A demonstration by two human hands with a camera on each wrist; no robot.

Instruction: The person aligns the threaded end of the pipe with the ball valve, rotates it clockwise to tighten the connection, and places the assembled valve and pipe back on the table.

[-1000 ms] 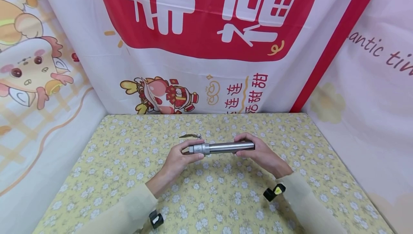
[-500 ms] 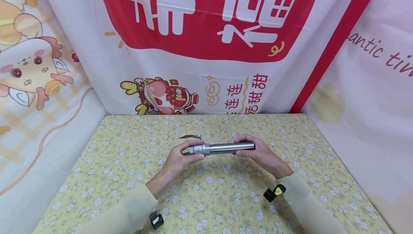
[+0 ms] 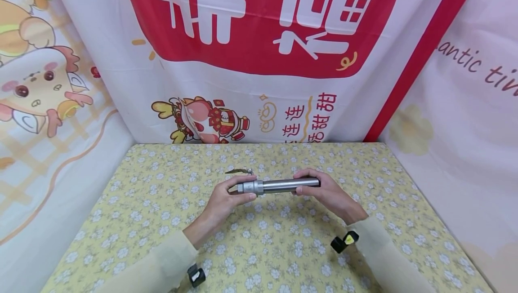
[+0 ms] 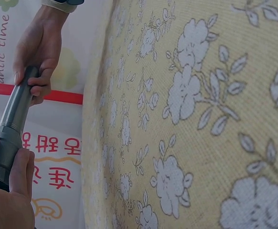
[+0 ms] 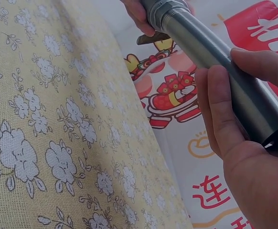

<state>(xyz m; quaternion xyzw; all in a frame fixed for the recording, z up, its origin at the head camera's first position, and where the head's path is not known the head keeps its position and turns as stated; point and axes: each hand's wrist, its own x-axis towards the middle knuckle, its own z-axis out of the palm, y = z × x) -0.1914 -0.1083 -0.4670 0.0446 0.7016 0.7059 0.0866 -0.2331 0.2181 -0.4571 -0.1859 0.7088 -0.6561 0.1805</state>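
A ball valve (image 3: 249,187) and a smooth steel pipe (image 3: 280,185) lie end to end, held level above the table. My left hand (image 3: 226,194) grips the valve body between thumb and fingers. Behind those fingers the valve's lever handle (image 3: 238,170) sticks out to the left. At the other end, my right hand (image 3: 319,189) grips the pipe near its open end, thumb on one side and fingers on the other. A band of thread (image 5: 166,20) shows where the pipe meets the valve in the right wrist view.
A yellow flowered cloth (image 3: 259,248) covers the table. Printed hangings stand at the back (image 3: 259,66) and along both sides. A small black device is strapped at each wrist.
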